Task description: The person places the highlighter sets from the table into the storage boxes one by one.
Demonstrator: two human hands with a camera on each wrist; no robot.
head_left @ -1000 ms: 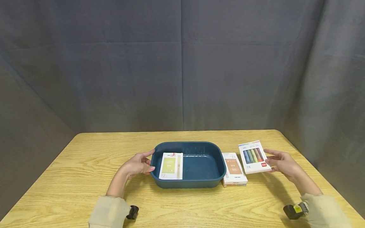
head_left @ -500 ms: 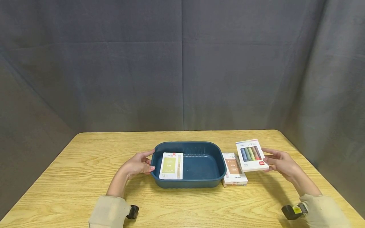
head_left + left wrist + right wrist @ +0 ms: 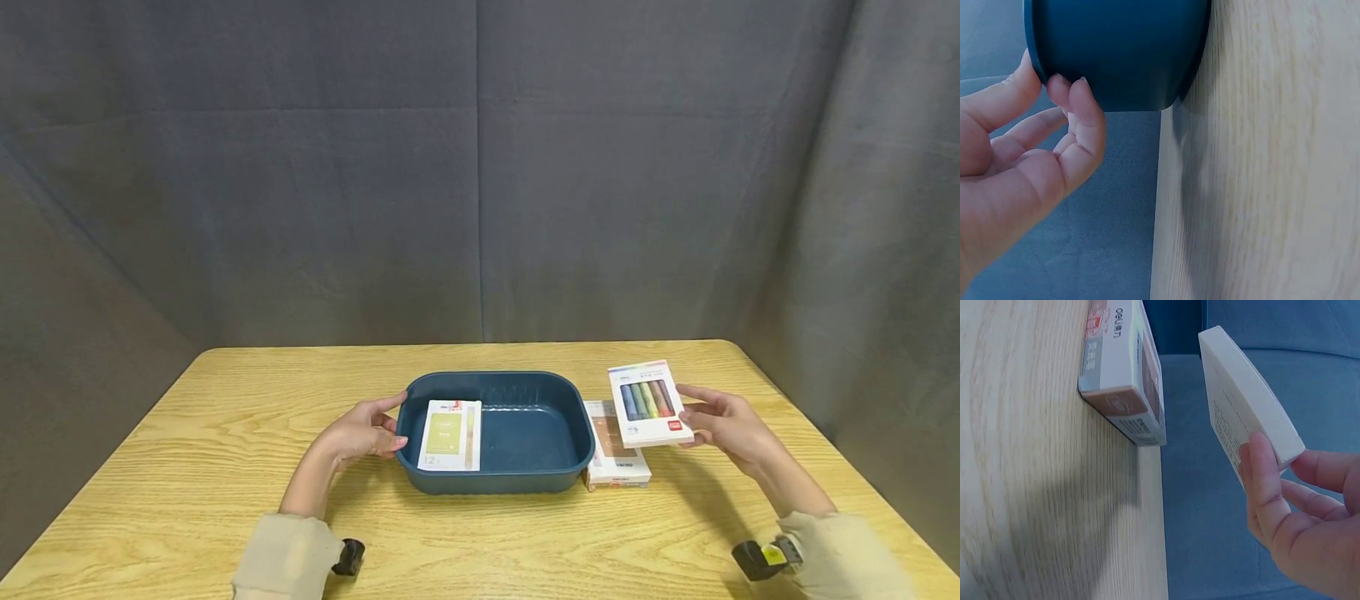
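My left hand (image 3: 363,431) pinches the left rim of a dark blue plastic bin (image 3: 517,483), thumb over the edge and curled fingers against the outer wall in the left wrist view. Inside the bin, at its left end, lies a white box with a green label (image 3: 447,437). My right hand (image 3: 726,427) grips the right edge of a flat white box with a window of coloured sticks (image 3: 651,429), held tilted and raised above the table. Below it, a white box with a brown panel (image 3: 618,473) is partly covered in the head view.
The brown-panel box lies close beside the bin's right wall. All of this is on a wood-grain table (image 3: 480,542) with rounded far corners. Grey curtains (image 3: 337,183) hang behind and at both sides.
My right hand has moved the windowed box leftward and slightly away from me, so that it overlaps the brown-panel box more. My left hand and the bin stay put.
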